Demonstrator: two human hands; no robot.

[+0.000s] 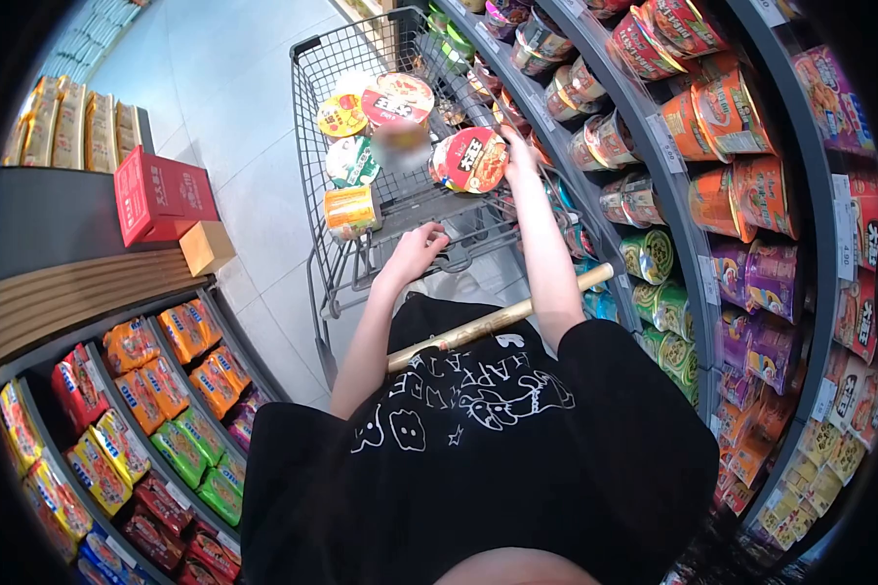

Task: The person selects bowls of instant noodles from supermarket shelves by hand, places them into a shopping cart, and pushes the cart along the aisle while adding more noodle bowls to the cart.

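Observation:
Over the right part of the shopping cart [307, 146], my right hand [519, 158] grips a red noodle bowl [470, 159] by its right side. My left hand [418, 252] is near the cart's close end, its fingers curled and pressed together; whether they hold anything is hidden. Inside the cart are another red noodle bowl [398, 99], a yellow-lidded bowl [342, 115], a green and white bowl [352, 161] and a yellow-orange cup [351, 210] lying at the near left corner. The cart's light wooden handle bar [478, 325] crosses in front of my body.
Shelves [693, 185] of noodle bowls and packets curve along the right, close to the cart. At the lower left stands a rack [98, 390] of bagged noodles. A red box [164, 197] and a small wooden block [206, 248] jut out beside the tiled floor [254, 117].

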